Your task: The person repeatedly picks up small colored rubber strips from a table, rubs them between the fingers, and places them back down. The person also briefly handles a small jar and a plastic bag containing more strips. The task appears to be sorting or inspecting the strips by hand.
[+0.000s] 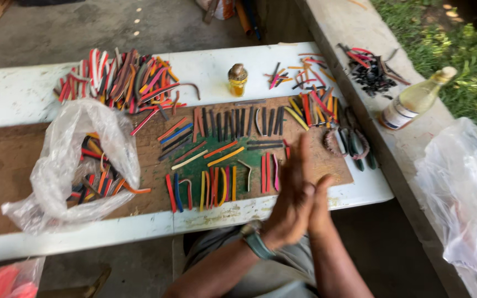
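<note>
- My left hand (292, 207) and right hand (320, 212) are bare skin, pressed palm to palm; a matt rubbery watch strap (259, 244) sits on my left wrist.
- The desk (17, 94) is smooth white plastic, scuffed.
- The board (6, 165) on it looks like rough matt brown wood, with worn green paint at the centre.
- The coloured strips (216, 154) look matt and rubbery.
- The bag (56, 165) at left is thin, crinkled, glossy clear plastic.
- The bottle (415, 99) at upper right is glossy and clear.

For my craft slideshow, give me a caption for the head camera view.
Hands pressed palm to palm above a brown board of sorted coloured strips on a white table.
</note>
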